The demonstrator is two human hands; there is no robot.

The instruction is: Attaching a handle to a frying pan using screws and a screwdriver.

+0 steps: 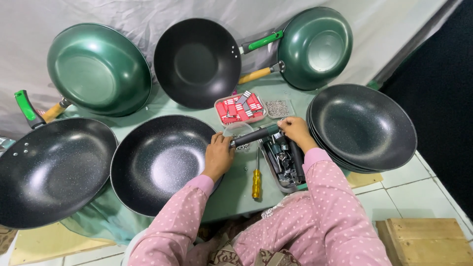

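One head-worn camera looks steeply down from above the worker's pink sleeves [315, 216], close over the table [231, 192]. Woks [98, 69] ring the frame; tiled floor [409, 192] shows lower right.

Dark pan handle [253, 135] lies level beside speckled wok [160, 162].

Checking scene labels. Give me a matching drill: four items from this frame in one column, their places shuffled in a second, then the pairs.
Things:
1. screwdriver with yellow handle
2. dark pan handle
3. stack of black speckled pans
4. tray of red and white packets

Places:
A. far right of the table
B. held between left hand and right hand
C. lying on the green table, between the arms
D. behind the hands, beside a small tray of screws

Pairs: 1-C, 2-B, 3-A, 4-D
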